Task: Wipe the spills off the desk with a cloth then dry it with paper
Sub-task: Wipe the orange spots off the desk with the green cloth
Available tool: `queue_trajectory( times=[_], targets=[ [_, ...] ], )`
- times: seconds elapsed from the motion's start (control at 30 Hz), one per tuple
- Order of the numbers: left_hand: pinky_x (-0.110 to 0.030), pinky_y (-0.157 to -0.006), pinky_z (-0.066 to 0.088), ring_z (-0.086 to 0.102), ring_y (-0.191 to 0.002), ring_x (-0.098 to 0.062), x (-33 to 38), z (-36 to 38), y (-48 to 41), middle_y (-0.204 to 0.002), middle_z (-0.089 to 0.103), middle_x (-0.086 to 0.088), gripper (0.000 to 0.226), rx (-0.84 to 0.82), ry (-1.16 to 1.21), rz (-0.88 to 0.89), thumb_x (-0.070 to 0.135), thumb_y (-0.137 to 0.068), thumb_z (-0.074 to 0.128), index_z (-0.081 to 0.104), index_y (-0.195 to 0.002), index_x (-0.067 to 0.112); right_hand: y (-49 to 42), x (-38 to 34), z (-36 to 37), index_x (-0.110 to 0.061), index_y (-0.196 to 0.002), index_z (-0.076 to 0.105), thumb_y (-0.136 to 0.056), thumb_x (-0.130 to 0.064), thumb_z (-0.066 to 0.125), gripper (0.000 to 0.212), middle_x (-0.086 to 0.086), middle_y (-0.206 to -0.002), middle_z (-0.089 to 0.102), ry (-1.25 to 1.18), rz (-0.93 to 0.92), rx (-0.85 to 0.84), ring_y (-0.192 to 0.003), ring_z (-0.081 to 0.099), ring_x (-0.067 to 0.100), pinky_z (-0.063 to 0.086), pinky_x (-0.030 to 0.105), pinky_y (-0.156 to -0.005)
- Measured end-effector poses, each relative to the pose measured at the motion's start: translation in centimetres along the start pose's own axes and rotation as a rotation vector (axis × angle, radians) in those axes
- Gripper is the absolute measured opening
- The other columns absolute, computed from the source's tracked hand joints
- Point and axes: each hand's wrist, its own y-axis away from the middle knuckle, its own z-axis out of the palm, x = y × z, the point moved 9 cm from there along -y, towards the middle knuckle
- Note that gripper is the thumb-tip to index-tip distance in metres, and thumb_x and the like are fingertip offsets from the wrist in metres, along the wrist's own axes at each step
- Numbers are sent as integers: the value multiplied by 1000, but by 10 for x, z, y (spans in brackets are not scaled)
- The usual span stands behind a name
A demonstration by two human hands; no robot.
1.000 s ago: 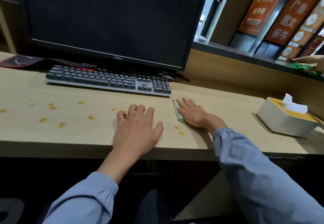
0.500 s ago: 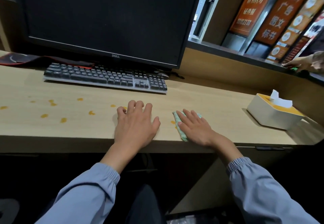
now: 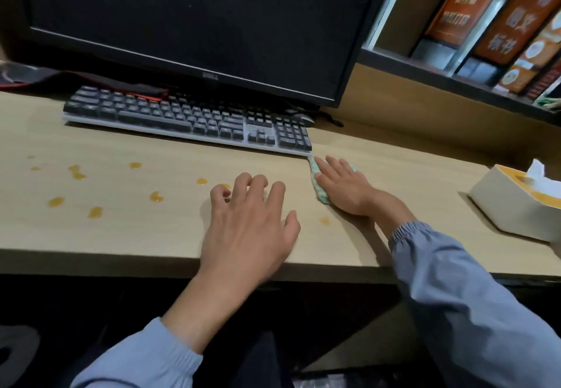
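Note:
My right hand [image 3: 343, 188] presses flat on a light green cloth [image 3: 318, 185] lying on the wooden desk [image 3: 151, 236], just in front of the keyboard's right end. Only the cloth's left edge and a far corner show past the hand. My left hand [image 3: 249, 220] rests on the desk near its front edge, fingers spread and slightly bent, holding nothing. Several orange spill drops [image 3: 156, 196] dot the desk to the left of that hand, and one drop [image 3: 325, 221] lies between the two hands.
A dark keyboard [image 3: 188, 120] lies under a black monitor [image 3: 197, 23]. Behind the keyboard's right end sits a mouse [image 3: 300, 117]. A white tissue box [image 3: 516, 199] with paper sticking out stands on the right. Shelves with orange signs rise at the back right.
My right hand has slid the cloth away from the desk's front edge, back up towards the keyboard. The drops beside the cloth have gone but for one. My left hand has stayed put.

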Motion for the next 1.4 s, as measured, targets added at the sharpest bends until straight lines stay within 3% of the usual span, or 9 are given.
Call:
queue_trajectory(
  times=[0.27,0.5,0.7,1.03,1.4],
  targets=[
    [-49,-95,38,48,-118,-26,-2,3,-3,-123,56,0,45,-23,8,-9,51,-100,33,53,-129,24,-67,6,-23,-31,-162,-3,-108,-45,13,58,-2,-171,-8,-27,42,-11,-157,-8,22,1,50,-125],
    [-51,-95,39,48,-117,-26,-4,3,-3,-121,56,-1,45,-27,21,-25,52,-98,34,55,-126,23,-71,4,-28,-33,-161,-8,-108,-41,13,57,-1,-171,-8,-29,6,-22,-156,-9,23,0,50,-125],
    [-49,-93,39,48,-116,-26,-5,1,-2,-118,57,0,45,-8,26,-40,52,-97,35,58,-123,23,-43,-3,-23,-31,-161,-7,-110,-43,11,56,-1,-171,-10,-36,-13,-17,-156,-11,23,0,51,-125],
    [-49,-102,34,40,-130,-24,-2,-1,0,-134,52,0,50,-57,2,-51,53,-101,32,50,-137,24,52,-20,-3,-38,-161,-7,-108,-48,11,57,-4,-171,-10,-28,-36,12,-156,-11,22,-2,49,-125],
    [-50,-102,34,41,-127,-25,-1,-2,0,-134,52,-2,50,-55,3,-52,52,-101,32,50,-137,23,105,-34,18,-43,-159,-9,-108,-50,12,56,-8,-170,-13,-21,-18,-19,-155,-15,18,-5,46,-124]
  ],
)
